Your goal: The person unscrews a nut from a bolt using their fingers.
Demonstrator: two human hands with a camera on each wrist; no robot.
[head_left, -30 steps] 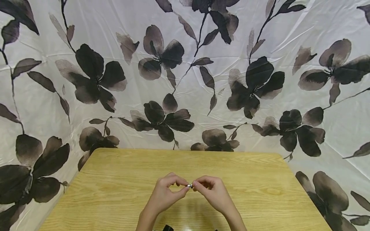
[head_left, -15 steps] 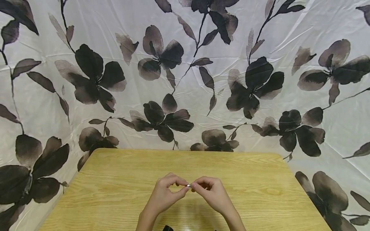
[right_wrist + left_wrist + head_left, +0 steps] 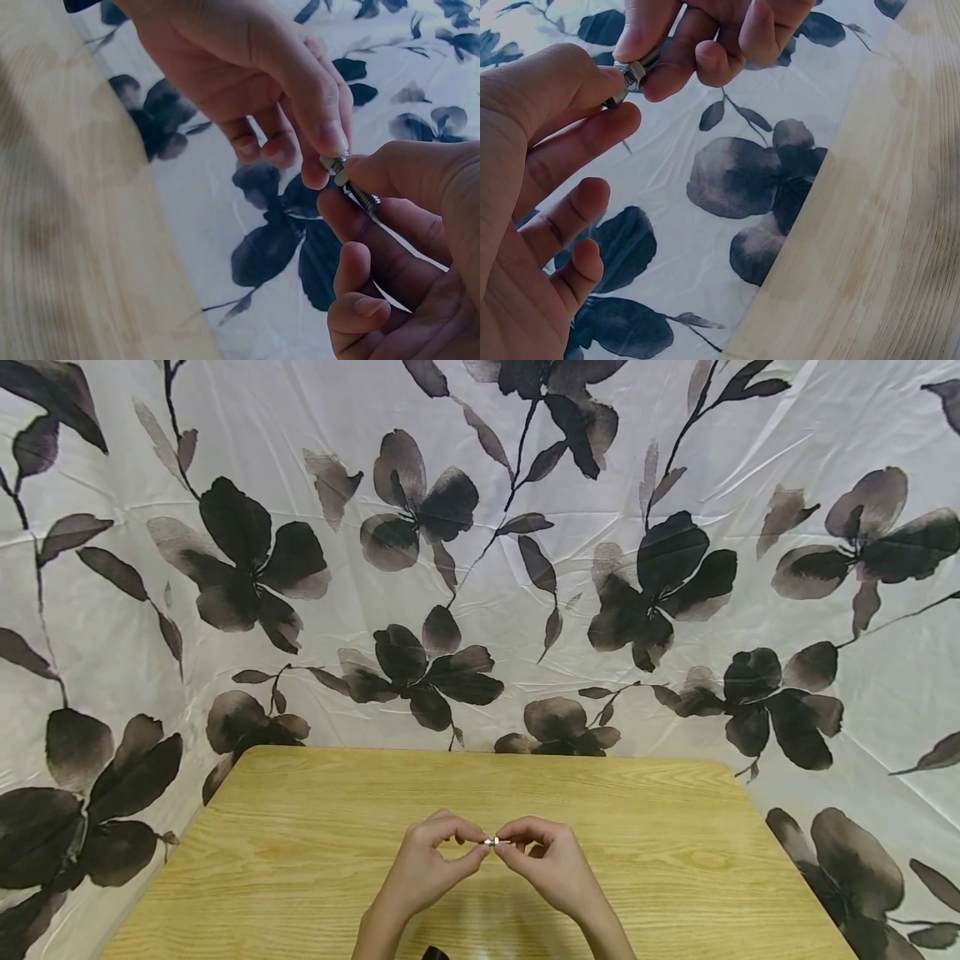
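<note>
In the head view, a small metal bolt [image 3: 491, 842] is sitting level above the table [image 3: 300, 827]. To its left, the left hand [image 3: 431, 866] is pinching one end between thumb and index finger, much as it was half a second ago. To its right, the right hand [image 3: 553, 862] is now parting its thumb and finger a little more, so a longer stretch of metal is showing than before. Behind the bolt a floral cloth [image 3: 525, 635] is hanging; nearer the wearer, a black object [image 3: 435, 953] is peeking in.

In the left wrist view, the left grip is holding the bolt's head end. Beside that end, the right thumb is touching a hex nut [image 3: 634, 73] on the bolt.

In the right wrist view, the bolt's threaded end is lying between the right thumb and index finger, the right grip closing lightly around it.
</note>
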